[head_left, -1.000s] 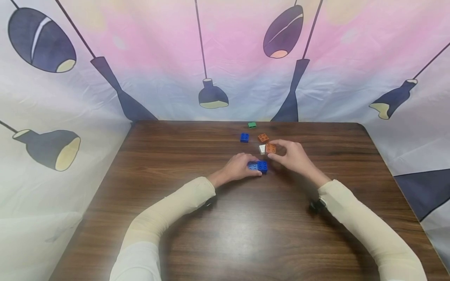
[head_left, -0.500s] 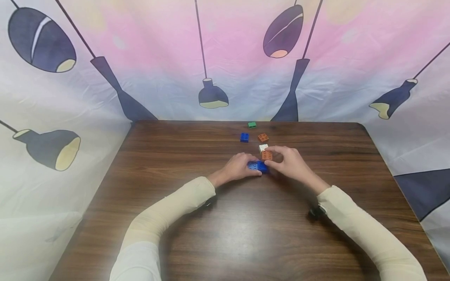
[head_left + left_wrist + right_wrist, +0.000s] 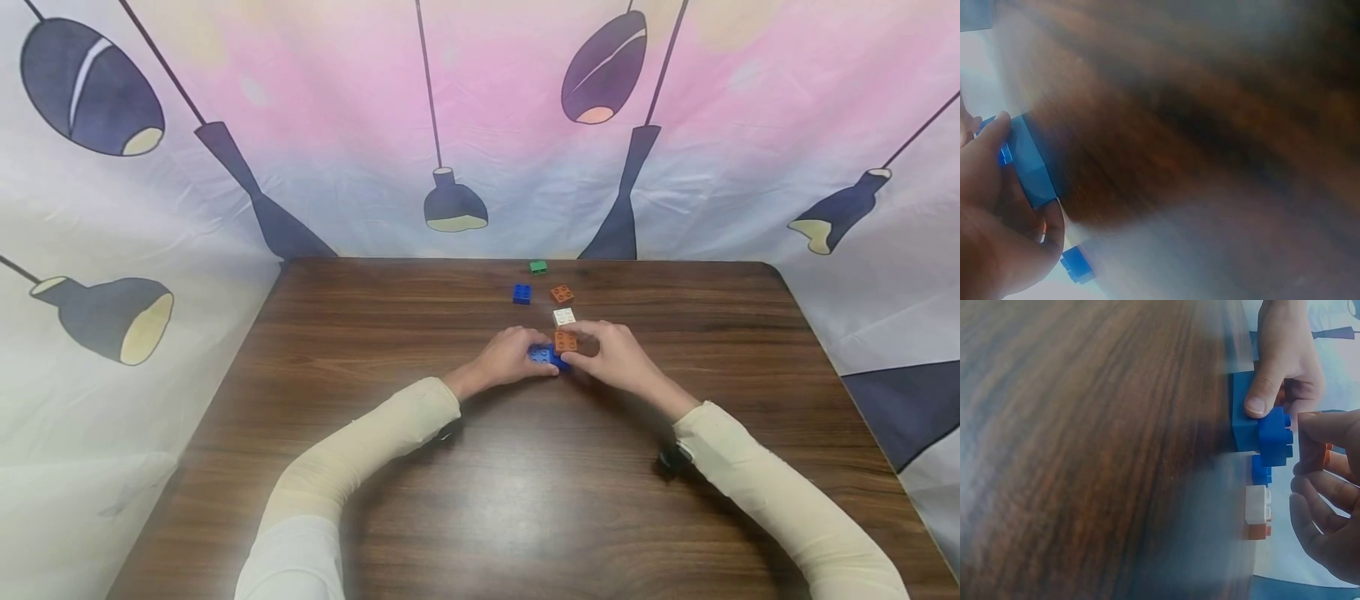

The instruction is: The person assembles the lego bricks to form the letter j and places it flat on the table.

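My left hand (image 3: 512, 357) grips a light blue brick (image 3: 539, 355) on the table, thumb and fingers on opposite sides. Joined to its right side, and seated a little higher in the right wrist view, is a dark blue brick (image 3: 1275, 437). My right hand (image 3: 617, 357) pinches an orange brick (image 3: 566, 342) between thumb and fingers. In the right wrist view that orange brick (image 3: 1311, 445) hangs just above the dark blue brick's studs, with a gap between them. The left wrist view shows my left hand (image 3: 1004, 212) around the light blue brick (image 3: 1030, 162).
Behind the hands stand a white brick (image 3: 563, 317), another orange brick (image 3: 562, 293), a second dark blue brick (image 3: 522, 293) and a green brick (image 3: 538, 267) near the back edge of the wooden table (image 3: 480, 500). A printed cloth (image 3: 360, 150) hangs behind.
My right hand has moved left and nearer with the orange brick, from beside the white brick to over the dark blue one. The white brick shows fully. My left hand has stayed in place.
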Motion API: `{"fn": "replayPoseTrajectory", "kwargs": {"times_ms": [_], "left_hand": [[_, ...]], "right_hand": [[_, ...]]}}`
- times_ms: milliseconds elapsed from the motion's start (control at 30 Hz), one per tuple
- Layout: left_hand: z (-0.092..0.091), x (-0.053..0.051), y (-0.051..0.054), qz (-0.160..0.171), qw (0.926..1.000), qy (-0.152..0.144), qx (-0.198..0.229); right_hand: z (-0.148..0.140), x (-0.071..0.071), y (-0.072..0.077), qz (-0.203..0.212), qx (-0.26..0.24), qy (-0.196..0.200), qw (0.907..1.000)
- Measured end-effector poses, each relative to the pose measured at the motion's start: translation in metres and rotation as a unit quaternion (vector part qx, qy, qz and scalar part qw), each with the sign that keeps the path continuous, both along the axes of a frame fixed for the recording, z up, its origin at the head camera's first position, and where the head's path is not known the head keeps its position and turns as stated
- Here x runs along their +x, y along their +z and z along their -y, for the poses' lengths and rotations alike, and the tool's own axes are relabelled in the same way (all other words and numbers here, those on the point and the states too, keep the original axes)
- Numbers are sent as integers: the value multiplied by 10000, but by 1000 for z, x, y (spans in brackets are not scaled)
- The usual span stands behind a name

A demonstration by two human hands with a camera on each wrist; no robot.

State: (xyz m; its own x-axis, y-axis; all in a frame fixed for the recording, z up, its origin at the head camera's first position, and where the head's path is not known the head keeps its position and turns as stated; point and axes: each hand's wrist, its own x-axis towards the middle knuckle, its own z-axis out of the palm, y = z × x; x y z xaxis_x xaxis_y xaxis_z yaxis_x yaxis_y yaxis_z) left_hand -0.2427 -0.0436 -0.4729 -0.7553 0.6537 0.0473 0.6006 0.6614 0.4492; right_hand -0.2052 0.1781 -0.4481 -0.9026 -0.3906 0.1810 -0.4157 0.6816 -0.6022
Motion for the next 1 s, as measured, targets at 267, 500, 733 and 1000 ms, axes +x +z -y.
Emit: {"fn": "replayPoseTrajectory", "kwargs": {"times_ms": [267,500,733,1000], "left_hand": [[0,0,0,30,10000,-5,35],[0,0,0,44,9999,-27,87],[-1,-1,-2,48,9999,-27,120],[0,-1,-2,113,9999,-12,130]], "right_hand": [[1,1,-4,-20,-33,113,9999],[3,2,-4,38,-43,182,9998],[3,1,-4,68,-63,185,9998],[3,-2,-1,74,135,189,9997]]}}
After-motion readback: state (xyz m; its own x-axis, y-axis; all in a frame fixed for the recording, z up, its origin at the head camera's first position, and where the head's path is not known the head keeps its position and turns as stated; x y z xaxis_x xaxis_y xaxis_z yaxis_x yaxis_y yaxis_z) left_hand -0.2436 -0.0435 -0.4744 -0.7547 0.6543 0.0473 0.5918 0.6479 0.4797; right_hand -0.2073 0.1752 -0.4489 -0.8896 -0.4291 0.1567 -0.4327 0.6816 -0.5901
